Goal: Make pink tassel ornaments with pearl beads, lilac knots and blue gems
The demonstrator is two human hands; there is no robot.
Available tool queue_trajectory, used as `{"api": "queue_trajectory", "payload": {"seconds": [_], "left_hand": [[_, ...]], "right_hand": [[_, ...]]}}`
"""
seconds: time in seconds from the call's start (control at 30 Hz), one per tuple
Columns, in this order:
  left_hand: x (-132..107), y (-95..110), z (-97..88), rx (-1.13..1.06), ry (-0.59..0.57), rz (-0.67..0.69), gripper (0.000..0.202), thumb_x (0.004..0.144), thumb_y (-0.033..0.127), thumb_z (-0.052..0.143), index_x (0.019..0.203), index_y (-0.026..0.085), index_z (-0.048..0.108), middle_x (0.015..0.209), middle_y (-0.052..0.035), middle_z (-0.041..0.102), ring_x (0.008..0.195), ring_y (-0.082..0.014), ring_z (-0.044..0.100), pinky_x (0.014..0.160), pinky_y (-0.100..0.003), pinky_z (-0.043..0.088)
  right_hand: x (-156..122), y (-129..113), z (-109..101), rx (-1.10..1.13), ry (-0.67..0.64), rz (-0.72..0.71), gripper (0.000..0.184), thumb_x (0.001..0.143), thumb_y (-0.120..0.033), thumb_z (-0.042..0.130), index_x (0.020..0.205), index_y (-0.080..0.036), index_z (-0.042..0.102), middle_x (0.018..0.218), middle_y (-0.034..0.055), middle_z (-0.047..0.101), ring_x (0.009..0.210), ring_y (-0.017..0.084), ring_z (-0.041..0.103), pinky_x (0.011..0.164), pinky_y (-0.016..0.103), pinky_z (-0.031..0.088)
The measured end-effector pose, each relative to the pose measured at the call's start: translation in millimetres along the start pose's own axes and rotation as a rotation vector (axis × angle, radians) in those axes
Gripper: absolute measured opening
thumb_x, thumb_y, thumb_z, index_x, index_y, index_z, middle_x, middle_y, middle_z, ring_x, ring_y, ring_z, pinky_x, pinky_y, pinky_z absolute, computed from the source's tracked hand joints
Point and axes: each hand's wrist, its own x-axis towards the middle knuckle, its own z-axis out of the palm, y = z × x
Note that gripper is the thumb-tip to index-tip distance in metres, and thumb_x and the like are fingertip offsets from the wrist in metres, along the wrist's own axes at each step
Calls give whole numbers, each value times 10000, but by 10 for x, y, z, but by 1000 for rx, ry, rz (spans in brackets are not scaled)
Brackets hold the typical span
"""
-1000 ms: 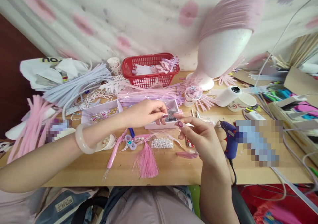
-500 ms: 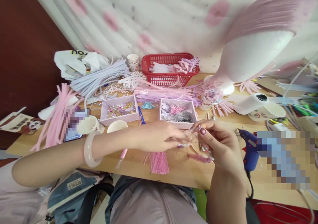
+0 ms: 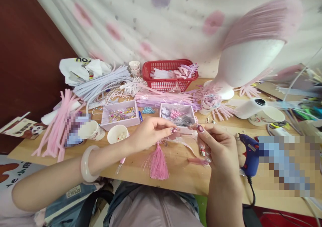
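Observation:
My left hand (image 3: 153, 129) is closed in a pinch above the table, thumb and forefinger together; what lies between them is too small to make out. Level with it, my right hand (image 3: 220, 143) pinches something thin at its fingertips. Shiny, clear material with a red-and-white bit (image 3: 203, 151) hangs under the right fingers; its kind is unclear. Below my left hand lies a pink tassel (image 3: 159, 163), its tied top pointing up toward the wrist. A pink strip (image 3: 197, 161) rests on the table beside my right hand.
Behind the hands stand a box of gems (image 3: 120, 123), a box of pink beads (image 3: 188, 129) and a paper cup with white beads (image 3: 113, 134). A blue glue gun (image 3: 251, 156) is at right, a red basket (image 3: 171, 85) behind, a foam head (image 3: 249, 62) at back right.
My left hand has lifted and drawn left, away from the right, its fingers now pinched. More of the tassel and the bead cup shows. The view has tilted slightly.

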Motion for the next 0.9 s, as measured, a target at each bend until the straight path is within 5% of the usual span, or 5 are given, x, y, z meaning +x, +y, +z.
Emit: {"api": "queue_trajectory", "payload": {"seconds": [0.2,0.3,0.47,0.7,0.9], "left_hand": [[-39,-67,107,-2,111,227,154,854,210,684,972,178,778,1119,-82,786,1018,-200,728,845,-309,585],[-125,-85,229,50,98,342,127,867,184,666,942,180,768,1060,-89,799,888,-184,743,716,-279,581],[-196,-192,443,316,131,776,84,887,125,597,876,177,661,944,-91,789,861,-170,729,745,-285,569],[-148,-380,609,834,181,1182,323,953,473,542,978,190,697,1039,-67,777,827,-199,670,695,-361,514],[-171,-277,587,1029,59,1306,259,929,179,597,683,225,664,824,-18,745,737,-152,618,595,-309,444]], "right_hand": [[-4,15,-9,33,24,-17,204,756,-402,832,794,-210,774,436,-60,485,335,54,295,310,195,185],[-18,40,-14,110,-20,-62,154,786,-363,812,787,-219,757,487,-45,533,360,60,335,327,187,222],[-56,27,-5,177,-191,-128,110,838,-289,757,757,-218,736,748,15,670,380,44,362,320,189,218],[-31,0,-99,174,-352,-168,154,841,-311,750,741,-199,713,662,13,580,446,84,385,369,208,253],[2,21,-134,145,-435,-172,216,848,-367,755,720,-205,690,627,9,529,511,116,426,417,224,303]]}}
